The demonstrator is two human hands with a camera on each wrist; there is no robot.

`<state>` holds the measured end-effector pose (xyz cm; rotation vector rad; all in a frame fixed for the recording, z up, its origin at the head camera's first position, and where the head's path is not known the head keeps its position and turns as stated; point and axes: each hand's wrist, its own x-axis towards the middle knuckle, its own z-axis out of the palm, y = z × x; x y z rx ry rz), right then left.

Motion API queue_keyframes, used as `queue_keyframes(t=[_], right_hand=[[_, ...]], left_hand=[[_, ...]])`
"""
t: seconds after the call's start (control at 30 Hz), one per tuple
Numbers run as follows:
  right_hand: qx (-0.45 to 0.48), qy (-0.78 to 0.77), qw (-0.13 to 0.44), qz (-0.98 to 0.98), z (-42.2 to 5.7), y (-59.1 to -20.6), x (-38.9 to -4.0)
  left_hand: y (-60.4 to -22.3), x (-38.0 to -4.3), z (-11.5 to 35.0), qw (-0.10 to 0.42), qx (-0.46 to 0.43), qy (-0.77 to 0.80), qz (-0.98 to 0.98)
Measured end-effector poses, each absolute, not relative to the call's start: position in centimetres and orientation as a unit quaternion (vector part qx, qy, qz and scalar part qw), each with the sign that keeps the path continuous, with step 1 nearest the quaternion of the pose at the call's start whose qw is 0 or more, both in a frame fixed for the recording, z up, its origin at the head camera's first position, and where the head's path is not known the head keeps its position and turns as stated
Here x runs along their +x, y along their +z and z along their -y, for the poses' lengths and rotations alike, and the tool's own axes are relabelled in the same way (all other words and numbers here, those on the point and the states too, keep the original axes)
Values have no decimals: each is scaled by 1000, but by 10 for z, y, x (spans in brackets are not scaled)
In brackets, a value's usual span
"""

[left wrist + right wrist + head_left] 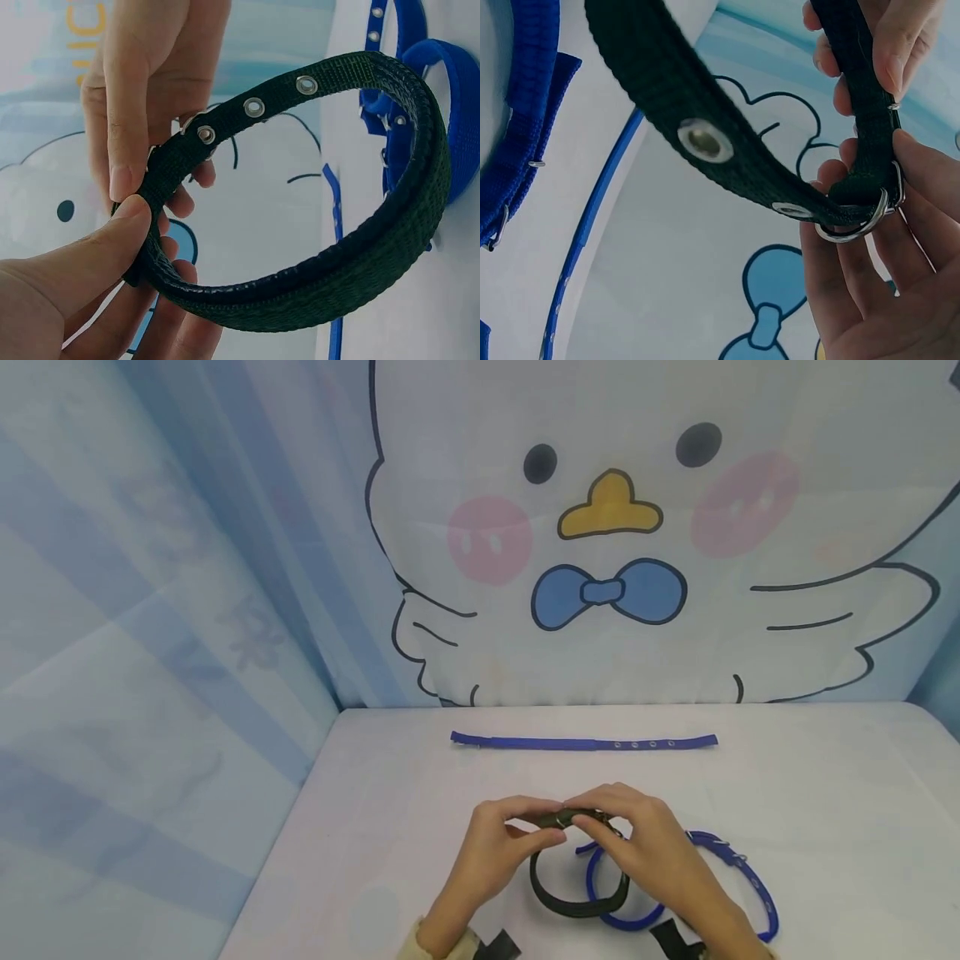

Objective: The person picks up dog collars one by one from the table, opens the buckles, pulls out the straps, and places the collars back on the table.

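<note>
Nearest you, at 6 o'clock, your pale sleeve (pixel 459 945) showed at the left wrist, with black bands (pixel 498 946) at both wrists. Just beyond, your hands met over the counter (pixel 375 860): the left hand (pixel 495 847) pinched the green collar (pixel 573 908) from 9 o'clock, thumb against fingers, and the right hand (pixel 645 835) gripped it from 3 o'clock. The two sets of fingertips were close together at the collar's 12 o'clock side, and its loop hung open toward you at 6. Metal eyelets (pixel 254 108) ran along the band, and a ring (pixel 845 241) sat by the buckle (pixel 900 184), close to your fingers.

From the green collar, blue webbing (pixel 759 883) curved over the counter between 3 and 5 o'clock, partly behind your right hand; you couldn't tell there whether it was one piece or two. Farther off, at 12 o'clock, a blue strap (pixel 543 743) lay flat and nearly straight, its holes toward 3. Farthest away, the backdrop (pixel 600 660) bore a cartoon bird with a blue bow.
</note>
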<state>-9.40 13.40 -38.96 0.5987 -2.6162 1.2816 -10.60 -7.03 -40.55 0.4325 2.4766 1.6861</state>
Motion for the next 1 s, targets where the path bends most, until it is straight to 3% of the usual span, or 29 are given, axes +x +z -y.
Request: queue_keyframes(t=[0.23, 0.6, 1.0], right_hand=[[182, 438, 93, 875, -133, -389, -93], [171, 449, 180, 858, -130, -393, -93], [153, 442, 236, 851, -127, -395, -94]], left_hand=[[-404, -104, 70, 56, 137, 561, -814], [-403, -103, 68, 53, 132, 585, -798], [-401, -100, 62, 58, 123, 590, -796]])
